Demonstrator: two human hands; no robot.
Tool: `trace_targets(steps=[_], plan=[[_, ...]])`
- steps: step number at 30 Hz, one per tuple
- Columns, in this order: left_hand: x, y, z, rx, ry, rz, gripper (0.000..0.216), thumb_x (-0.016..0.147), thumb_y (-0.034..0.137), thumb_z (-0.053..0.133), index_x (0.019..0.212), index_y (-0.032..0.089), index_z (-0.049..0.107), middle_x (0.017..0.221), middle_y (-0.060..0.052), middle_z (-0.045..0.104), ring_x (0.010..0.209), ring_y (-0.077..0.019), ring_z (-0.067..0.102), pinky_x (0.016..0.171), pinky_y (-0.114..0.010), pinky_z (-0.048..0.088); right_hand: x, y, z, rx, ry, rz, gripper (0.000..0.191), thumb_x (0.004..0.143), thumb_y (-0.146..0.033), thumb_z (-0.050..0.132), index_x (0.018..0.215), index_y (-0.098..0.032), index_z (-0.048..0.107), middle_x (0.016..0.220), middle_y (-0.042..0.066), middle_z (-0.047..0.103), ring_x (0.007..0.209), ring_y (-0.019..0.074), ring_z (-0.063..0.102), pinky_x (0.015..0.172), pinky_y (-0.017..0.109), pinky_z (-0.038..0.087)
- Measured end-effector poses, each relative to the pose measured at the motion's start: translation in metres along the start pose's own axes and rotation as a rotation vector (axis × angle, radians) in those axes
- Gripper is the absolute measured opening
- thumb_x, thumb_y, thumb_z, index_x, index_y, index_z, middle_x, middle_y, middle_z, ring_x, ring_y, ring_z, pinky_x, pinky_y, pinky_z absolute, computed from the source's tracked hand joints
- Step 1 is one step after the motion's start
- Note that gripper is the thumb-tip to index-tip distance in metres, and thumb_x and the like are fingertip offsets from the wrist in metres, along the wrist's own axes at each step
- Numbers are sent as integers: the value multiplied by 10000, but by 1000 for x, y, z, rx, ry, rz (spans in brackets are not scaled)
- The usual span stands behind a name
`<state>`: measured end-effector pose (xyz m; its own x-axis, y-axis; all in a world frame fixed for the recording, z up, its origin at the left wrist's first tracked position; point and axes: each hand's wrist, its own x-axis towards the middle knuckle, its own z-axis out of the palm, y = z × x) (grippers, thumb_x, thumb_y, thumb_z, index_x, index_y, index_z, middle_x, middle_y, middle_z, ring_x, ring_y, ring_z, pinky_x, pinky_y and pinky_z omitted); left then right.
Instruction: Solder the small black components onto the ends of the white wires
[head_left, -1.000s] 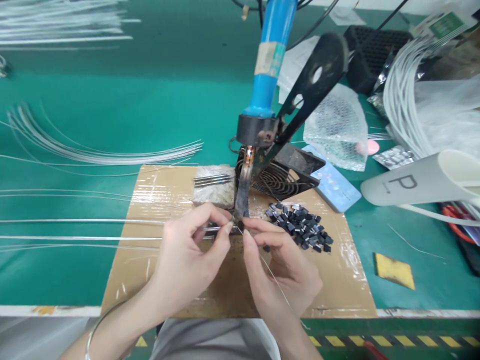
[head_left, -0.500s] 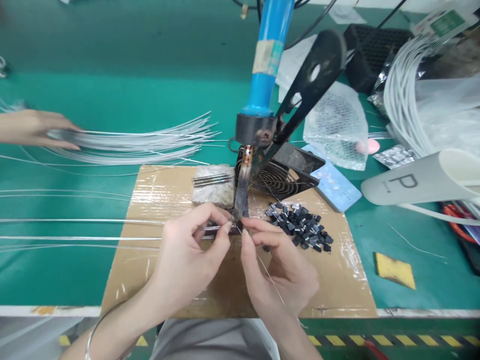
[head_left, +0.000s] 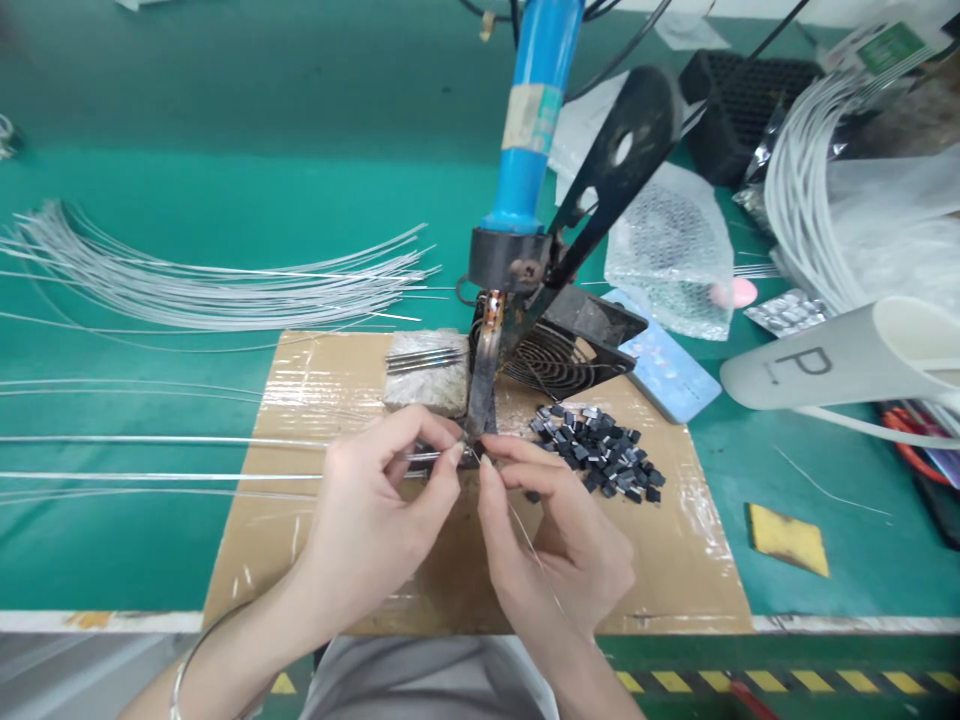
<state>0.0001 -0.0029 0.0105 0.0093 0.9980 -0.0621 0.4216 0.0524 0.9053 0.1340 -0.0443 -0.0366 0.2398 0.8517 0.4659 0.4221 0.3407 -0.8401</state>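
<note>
A blue-handled soldering iron (head_left: pixel 534 130) hangs in a black stand, its flat tip (head_left: pixel 484 385) pointing down at my fingertips. My left hand (head_left: pixel 390 510) is closed in a pinch just left of the tip; the small piece between thumb and forefinger is mostly hidden. White wires (head_left: pixel 285 441) run in from the left and pass behind this hand. Right of the tip, my right hand (head_left: pixel 559 545) pinches a thin solder wire (head_left: pixel 534 552), which trails down across the palm toward the wrist. Both hands' fingertips nearly meet beneath the iron.
Cardboard (head_left: pixel 255 560) covers the bench under my hands. Around the iron are a pale block (head_left: pixel 426 390) with metal rods, a black fan (head_left: pixel 577 350) and a pile of small black parts (head_left: pixel 600 455). A white wire bundle (head_left: pixel 247 285) lies left; a cup (head_left: pixel 825 360) and yellow sponge (head_left: pixel 787 540) right.
Another person's hand at the left has let go of the white wire bundle and left the view; the bundle's left end now lies fanned out. My own hands have hardly moved.
</note>
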Motion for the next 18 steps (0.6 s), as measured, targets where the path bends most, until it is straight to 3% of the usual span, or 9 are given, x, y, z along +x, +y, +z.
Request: trace_targets(steps=[18], plan=[[-1, -2, 0, 33, 1, 0, 139, 841, 197, 620, 719, 235, 674, 684, 9, 730, 587, -148, 591, 528, -264, 393, 1, 3, 2, -36, 17, -40, 191, 937, -57, 738, 996, -235, 706, 983, 62, 859, 895, 205, 854, 803, 304, 717]])
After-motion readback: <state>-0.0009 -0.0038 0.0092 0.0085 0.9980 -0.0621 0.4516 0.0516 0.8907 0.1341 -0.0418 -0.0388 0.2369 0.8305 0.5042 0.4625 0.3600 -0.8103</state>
